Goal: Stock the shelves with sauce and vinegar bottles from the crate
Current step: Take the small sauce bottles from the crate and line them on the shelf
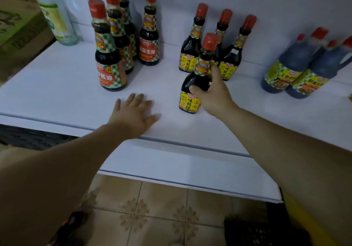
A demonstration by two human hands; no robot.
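White shelf point(57, 85): landmark. Dark glass sauce bottle with red cap and yellow label point(198, 78), upright on the shelf near its front, ahead of three like bottles point(221, 41). Right hand point(211, 91) wrapped around its body. Left hand point(135, 112) flat on the shelf, fingers spread, left of it.

White shelf point(57, 85); sauce bottles point(150, 43) upright.

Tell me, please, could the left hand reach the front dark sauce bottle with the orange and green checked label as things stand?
Probably yes: the left hand lies flat and empty, with bare white shelf between it and that bottle.
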